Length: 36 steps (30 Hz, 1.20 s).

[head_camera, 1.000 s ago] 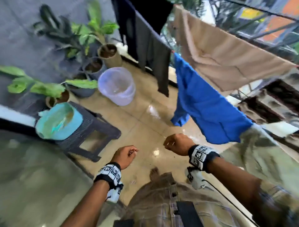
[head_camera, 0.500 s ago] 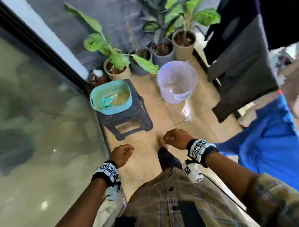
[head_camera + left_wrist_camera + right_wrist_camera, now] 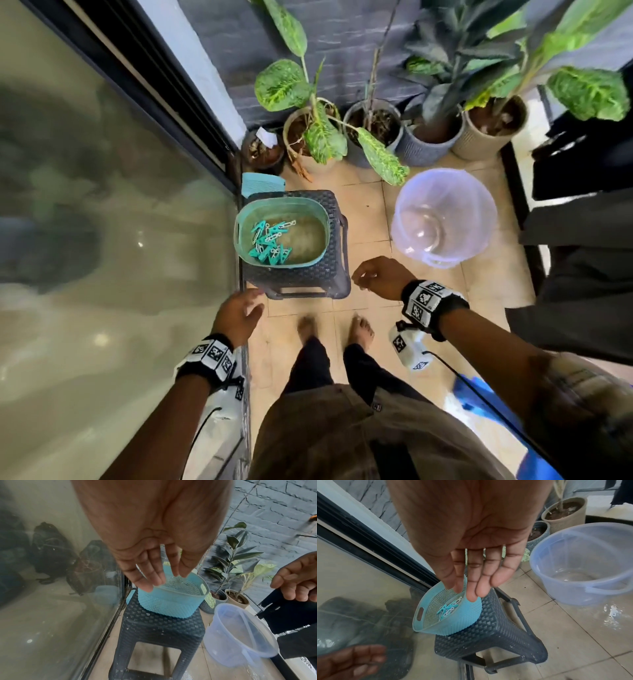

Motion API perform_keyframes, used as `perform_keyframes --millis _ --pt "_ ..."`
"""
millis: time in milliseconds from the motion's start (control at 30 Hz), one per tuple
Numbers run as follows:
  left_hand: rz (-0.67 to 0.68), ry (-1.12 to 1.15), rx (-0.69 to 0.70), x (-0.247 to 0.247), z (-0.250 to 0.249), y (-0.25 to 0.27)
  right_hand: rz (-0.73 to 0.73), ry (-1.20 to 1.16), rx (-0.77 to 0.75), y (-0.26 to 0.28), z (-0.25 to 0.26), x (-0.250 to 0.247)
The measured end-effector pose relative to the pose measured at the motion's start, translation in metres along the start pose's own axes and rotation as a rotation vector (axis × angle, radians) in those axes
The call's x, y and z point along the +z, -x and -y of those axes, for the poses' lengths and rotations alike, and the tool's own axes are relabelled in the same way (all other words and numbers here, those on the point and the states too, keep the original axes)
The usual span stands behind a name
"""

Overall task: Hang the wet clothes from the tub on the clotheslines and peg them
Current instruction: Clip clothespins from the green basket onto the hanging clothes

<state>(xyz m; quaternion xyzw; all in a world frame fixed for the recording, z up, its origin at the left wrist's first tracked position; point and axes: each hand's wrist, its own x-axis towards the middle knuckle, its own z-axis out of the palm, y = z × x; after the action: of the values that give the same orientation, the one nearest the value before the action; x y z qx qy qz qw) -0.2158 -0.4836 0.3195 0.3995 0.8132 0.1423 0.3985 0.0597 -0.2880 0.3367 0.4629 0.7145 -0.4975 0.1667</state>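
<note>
A teal perforated basket (image 3: 246, 219) holding several teal pegs (image 3: 270, 241) sits on a dark woven stool (image 3: 337, 270). To its right a clear bluish tub (image 3: 444, 218) stands on the tiled floor, with no clothes in it. My left hand (image 3: 239, 313) hovers just short of the stool's near left corner, fingers straight and holding nothing (image 3: 150, 577). My right hand (image 3: 380, 277) hangs near the stool's right corner, fingers relaxed and empty (image 3: 474, 580). Dark hung clothes (image 3: 582, 240) drape at the right edge.
A glass sliding door (image 3: 102, 240) runs along the left, close to the stool. Several potted plants (image 3: 315, 137) line the dark brick wall behind. A blue garment (image 3: 479, 397) shows at lower right. My bare feet (image 3: 335, 330) stand on wet tiles.
My view has swung down from the hung clothes to the stool and basket. Both hands have uncurled and moved forward toward the basket.
</note>
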Motion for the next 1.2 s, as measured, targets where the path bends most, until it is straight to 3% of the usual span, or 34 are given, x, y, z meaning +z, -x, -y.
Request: perform_keyframes --millis 100,233,367,467,567,633,733,1033,1200 --pt "-0.133 -0.063 0.023 -0.017 0.009 -0.035 0.020 0.036 -0.022 -0.034 0.027 -0.007" --pt "-0.145 0.020 -0.069 -0.032 0.021 -0.089 0.035 0.021 -0.041 -0.092 0.061 -0.003" --pt "-0.111 0.083 -0.181 -0.036 0.051 -0.149 0.002 -0.027 -0.093 -0.165 0.095 0.012" --pt "-0.004 0.267 -0.246 -0.040 0.069 -0.186 -0.019 0.039 -0.063 -0.220 0.122 0.026" --pt "0.104 0.371 -0.234 -0.037 0.074 -0.206 0.009 0.153 -0.055 -0.261 0.135 0.039" --pt "0.108 0.360 -0.195 -0.032 0.081 -0.214 0.066 0.281 -0.018 -0.280 0.139 0.047" --pt "0.095 0.345 -0.166 -0.031 0.085 -0.219 0.124 0.397 0.029 -0.290 0.138 0.060" --pt "0.074 0.301 -0.103 -0.045 0.071 -0.220 0.036 0.695 -0.013 -0.293 0.135 0.069" --pt "0.072 0.217 -0.052 -0.061 0.051 -0.212 0.060 0.694 0.015 -0.282 0.137 0.060"
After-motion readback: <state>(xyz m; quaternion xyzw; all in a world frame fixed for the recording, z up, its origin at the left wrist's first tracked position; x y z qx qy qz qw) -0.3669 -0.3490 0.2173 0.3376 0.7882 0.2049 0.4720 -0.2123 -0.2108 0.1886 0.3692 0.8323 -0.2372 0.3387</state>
